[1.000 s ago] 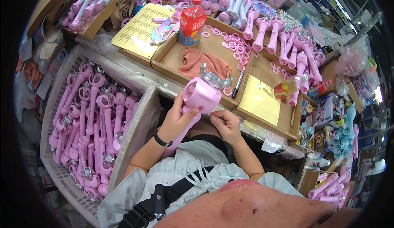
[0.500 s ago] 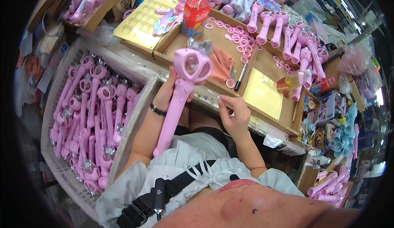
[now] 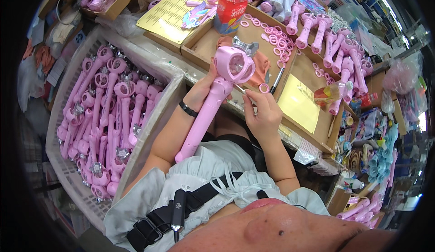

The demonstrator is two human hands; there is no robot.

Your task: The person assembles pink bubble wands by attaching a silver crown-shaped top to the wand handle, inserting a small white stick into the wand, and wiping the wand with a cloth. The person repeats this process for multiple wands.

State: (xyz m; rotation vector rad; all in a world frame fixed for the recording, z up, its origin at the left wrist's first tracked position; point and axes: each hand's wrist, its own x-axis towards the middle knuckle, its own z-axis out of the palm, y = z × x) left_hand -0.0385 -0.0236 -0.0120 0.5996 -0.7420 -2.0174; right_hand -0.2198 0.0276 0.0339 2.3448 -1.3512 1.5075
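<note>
My left hand [image 3: 200,92] is closed round the upper handle of a pink toy wand [image 3: 205,121]. The wand leans across my lap, its handle end close to my shirt. Its round openwork head carries a silver crown-shaped piece [image 3: 245,46] and a clear part inside. My right hand [image 3: 264,116] pinches a thin pale stick [image 3: 240,88], whose tip meets the wand just under the head. Whether the tip presses on it or only lies beside it, I cannot tell. My left fingers are partly hidden behind the wand.
A lined crate [image 3: 152,150] full of pink wands stands at my left. Ahead, a cardboard tray [image 3: 213,48] holds pink rings [image 3: 277,39], an orange cloth [image 3: 261,66], a pen [image 3: 277,79] and a red-labelled bottle [image 3: 230,8]. Yellow sheets [image 3: 299,103] and more wand parts lie around.
My left hand has turned the wand's head up and to the right, showing the silver crown. My right hand has brought the stick's tip to the wand. The view has shifted slightly.
</note>
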